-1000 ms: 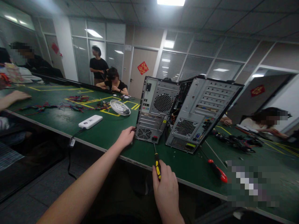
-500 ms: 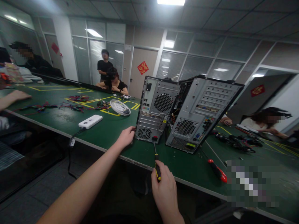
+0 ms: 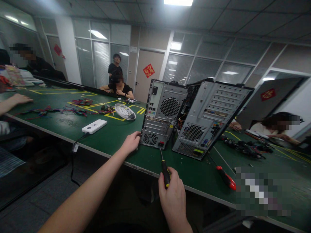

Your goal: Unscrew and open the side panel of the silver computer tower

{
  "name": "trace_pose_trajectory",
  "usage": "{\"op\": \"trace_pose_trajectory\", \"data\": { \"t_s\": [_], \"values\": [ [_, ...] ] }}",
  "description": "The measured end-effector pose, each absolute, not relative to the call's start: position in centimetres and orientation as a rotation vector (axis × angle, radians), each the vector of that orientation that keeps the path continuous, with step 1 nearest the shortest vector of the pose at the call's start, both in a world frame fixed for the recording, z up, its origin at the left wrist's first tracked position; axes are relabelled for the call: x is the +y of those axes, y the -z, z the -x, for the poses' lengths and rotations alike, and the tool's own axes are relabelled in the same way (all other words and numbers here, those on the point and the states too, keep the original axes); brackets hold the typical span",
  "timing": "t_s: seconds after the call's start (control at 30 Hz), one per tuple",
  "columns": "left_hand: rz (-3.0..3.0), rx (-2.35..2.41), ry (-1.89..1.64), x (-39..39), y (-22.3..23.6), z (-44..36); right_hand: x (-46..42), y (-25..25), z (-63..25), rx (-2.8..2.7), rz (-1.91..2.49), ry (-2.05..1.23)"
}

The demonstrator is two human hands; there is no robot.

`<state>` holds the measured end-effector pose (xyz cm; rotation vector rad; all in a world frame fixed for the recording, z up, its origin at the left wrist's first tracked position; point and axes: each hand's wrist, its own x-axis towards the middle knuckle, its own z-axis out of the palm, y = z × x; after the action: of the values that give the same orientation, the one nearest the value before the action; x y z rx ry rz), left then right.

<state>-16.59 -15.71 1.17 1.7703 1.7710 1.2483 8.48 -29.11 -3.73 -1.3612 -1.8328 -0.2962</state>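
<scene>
My right hand (image 3: 173,194) is closed around the black and yellow handle of a screwdriver (image 3: 166,173). The screwdriver's shaft points up to the lower rear edge of a grey desktop computer case (image 3: 159,124), near its red power switch. At the case's lower left edge, my left hand (image 3: 131,142) grips it, with the fingertips hidden along its side. A second computer case (image 3: 206,119) stands upright just to the right, its rear panel also facing me.
A red and black screwdriver (image 3: 226,178) lies to the right, near black cables (image 3: 243,145). On the left are a white power bank (image 3: 94,126), a white round cover (image 3: 124,111) and tangled wires (image 3: 60,110). Several people sit or stand around the green table (image 3: 107,142).
My right hand has shifted slightly and the screwdriver handle has turned and tilted a little to the right. My left hand and both cases stay put. The standing person has moved right.
</scene>
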Motion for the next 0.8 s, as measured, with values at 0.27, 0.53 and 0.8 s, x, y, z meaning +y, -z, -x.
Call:
{"op": "trace_pose_trajectory", "data": {
  "t_s": [0.27,0.53,0.8],
  "values": [
    [-1.76,1.758,-1.262,-15.56,-0.93,16.68,-29.56,3.03,-8.26,-1.809,1.353,0.33],
    [-1.75,1.764,-1.242,-15.54,-0.83,16.76,-29.76,3.39,-8.53,-1.927,1.386,0.352],
    [-1.772,1.751,-1.249,-15.65,-1.03,16.68,-29.86,2.69,-8.2,-1.915,1.408,0.154]
  ]
}}
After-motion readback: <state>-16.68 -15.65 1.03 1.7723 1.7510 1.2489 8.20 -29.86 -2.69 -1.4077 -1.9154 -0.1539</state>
